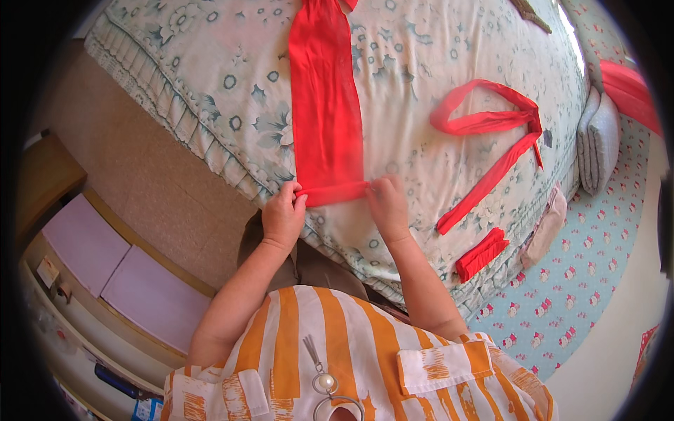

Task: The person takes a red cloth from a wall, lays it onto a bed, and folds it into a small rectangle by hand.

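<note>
A long strip of red cloth (327,105) lies lengthwise on a floral bedspread (410,152), its far part running out at the top of the view. Its near end is folded over in a narrow band. My left hand (283,214) pinches the left corner of that band, and my right hand (388,206) pinches the right corner. To the right, a narrow red fabric band (487,181) lies in a loose loop with one straight tail. Nearer the bed's edge sits a small folded red cloth bundle (482,254).
A light folded cloth (545,229) lies at the bed's right edge, with a folded grey quilt (600,142) beyond. At left stand a wooden piece of furniture (47,184) and lilac panels (142,297). A brown stick-like object (531,14) lies at the top right.
</note>
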`<state>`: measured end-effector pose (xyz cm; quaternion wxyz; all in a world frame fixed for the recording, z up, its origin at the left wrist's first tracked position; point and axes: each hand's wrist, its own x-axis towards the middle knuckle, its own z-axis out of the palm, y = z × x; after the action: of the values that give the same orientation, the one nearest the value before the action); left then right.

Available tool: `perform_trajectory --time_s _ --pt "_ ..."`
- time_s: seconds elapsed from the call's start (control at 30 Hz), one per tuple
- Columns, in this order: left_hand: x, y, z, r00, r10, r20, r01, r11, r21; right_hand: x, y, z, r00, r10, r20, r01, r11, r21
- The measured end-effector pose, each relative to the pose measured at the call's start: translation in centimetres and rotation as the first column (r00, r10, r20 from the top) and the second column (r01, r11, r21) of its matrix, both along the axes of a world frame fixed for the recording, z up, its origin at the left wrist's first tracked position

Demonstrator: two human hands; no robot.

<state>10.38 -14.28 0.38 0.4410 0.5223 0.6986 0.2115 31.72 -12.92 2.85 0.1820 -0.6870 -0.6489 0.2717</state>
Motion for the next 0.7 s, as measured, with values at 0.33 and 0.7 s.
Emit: perform_trajectory --time_s 0.33,0.7 --pt "0.1 0.0 0.0 0.999 -0.026 -0.023 0.027 0.999 0.024 -0.9 -1.0 -0.5 0.989 -0.137 -0.048 0.132 0.987 -0.090" --pt "0.1 0.0 -0.2 0.994 -0.041 -0.098 0.050 0.995 0.083 -0.4 -0.7 -1.3 0.990 -0.133 0.050 0.137 0.988 -0.072"
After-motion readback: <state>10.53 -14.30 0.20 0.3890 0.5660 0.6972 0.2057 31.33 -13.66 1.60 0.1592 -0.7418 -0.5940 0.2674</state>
